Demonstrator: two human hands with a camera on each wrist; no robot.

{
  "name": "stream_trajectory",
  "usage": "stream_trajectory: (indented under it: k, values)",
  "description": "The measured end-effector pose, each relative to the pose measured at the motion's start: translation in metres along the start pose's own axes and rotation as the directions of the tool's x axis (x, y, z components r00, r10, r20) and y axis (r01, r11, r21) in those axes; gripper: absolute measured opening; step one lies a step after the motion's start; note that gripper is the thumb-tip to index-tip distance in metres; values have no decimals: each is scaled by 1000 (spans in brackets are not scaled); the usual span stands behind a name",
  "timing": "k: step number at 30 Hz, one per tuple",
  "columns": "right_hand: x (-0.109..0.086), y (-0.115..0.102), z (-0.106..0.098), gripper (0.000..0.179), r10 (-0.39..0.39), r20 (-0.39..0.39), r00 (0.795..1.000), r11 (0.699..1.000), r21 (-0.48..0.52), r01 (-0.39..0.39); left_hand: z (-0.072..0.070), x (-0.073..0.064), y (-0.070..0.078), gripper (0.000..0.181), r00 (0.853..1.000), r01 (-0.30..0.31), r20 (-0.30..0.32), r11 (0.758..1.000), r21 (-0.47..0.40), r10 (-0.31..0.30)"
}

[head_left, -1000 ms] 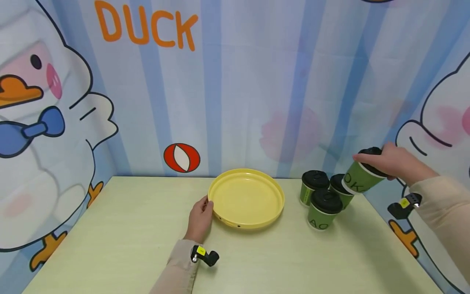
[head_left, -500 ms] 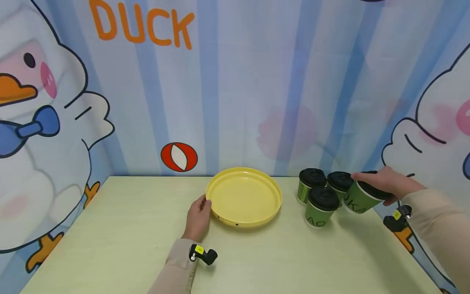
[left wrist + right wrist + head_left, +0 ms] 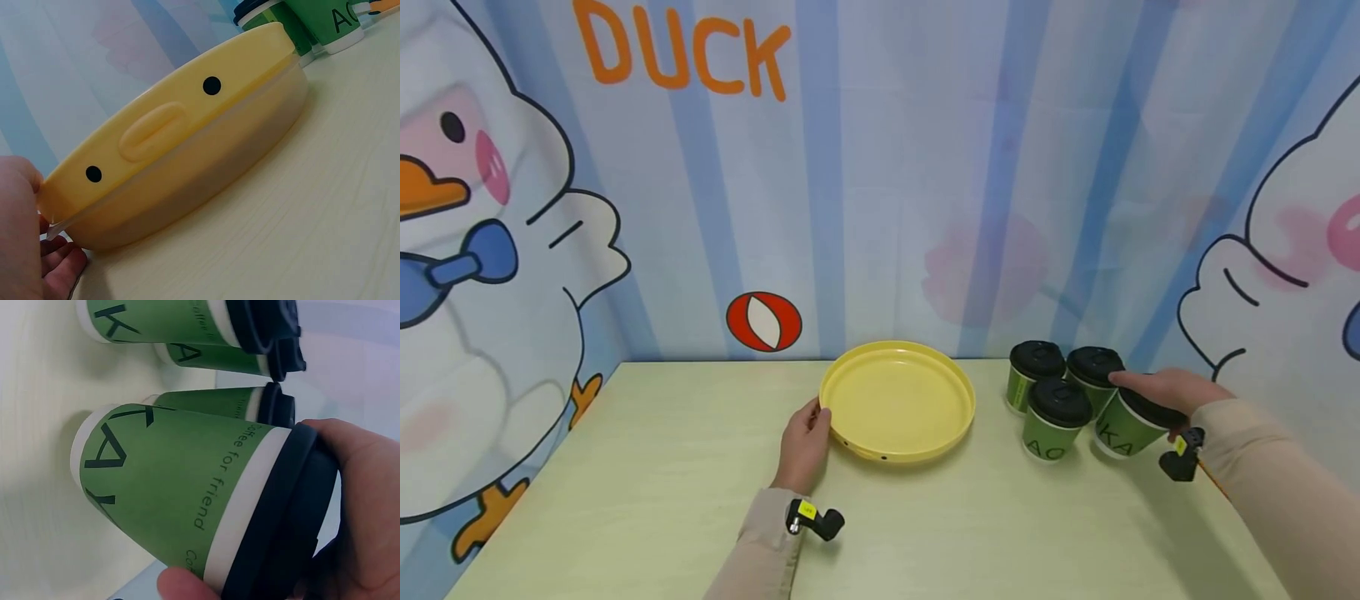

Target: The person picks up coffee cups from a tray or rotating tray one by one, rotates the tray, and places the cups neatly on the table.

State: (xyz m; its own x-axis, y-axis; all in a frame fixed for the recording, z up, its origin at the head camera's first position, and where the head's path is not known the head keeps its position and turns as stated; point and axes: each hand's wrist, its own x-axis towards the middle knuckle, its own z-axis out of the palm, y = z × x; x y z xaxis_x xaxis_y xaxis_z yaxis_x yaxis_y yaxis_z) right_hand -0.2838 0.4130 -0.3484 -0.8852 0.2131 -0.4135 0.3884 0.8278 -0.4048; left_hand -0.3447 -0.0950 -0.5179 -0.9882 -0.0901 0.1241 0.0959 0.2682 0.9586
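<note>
A round yellow tray (image 3: pixel 895 404) with a raised rim lies on the table. In the left wrist view its side shows two black dots and a beak-like bump (image 3: pixel 153 132). My left hand (image 3: pixel 803 450) holds the tray's left edge, with some fingertips low against the side. On the right, my right hand (image 3: pixel 1165 392) grips a green paper cup (image 3: pixel 1127 429) by its black lid. This cup leans, its base at the tabletop; the right wrist view shows the fingers around the lid (image 3: pixel 281 519). Beside it stand three like cups: a front one (image 3: pixel 1051 433), a left one (image 3: pixel 1021 390) and a back one (image 3: pixel 1093 392).
The pale wooden table (image 3: pixel 647 483) ends at a blue striped backdrop (image 3: pixel 880 183) with printed ducks. Both sleeves carry a small black wrist camera (image 3: pixel 816 518). The cups stand close together, to the right of the tray.
My right hand has lowered the tilted cup to the tabletop beside the other three, and it is now less tilted. The left hand stays on the tray; the view has shifted slightly.
</note>
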Motion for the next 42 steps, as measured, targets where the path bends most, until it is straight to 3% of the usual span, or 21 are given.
stream_trajectory:
  k: [9, 20, 32, 42]
  values:
    - [2, -5, 12, 115, -13, -34, 999, 974, -228, 5, 1, 1, -1, 50, 1000, 22, 1, 1000, -4, -22]
    - [12, -6, 18, 103, -8, -29, 1000, 978, -208, 2, 1, 0, 0, 51, 1000, 23, 4, 1000, -16, -23]
    - [13, -9, 20, 109, -1, -10, 1000, 988, -156, -1, 1, -1, 0, 50, 1000, 8, 1, 1000, -4, -8]
    - [11, -14, 23, 106, -3, 11, 1000, 983, -185, 5, 1, 0, 2, 49, 1000, 24, -5, 1000, -10, -24]
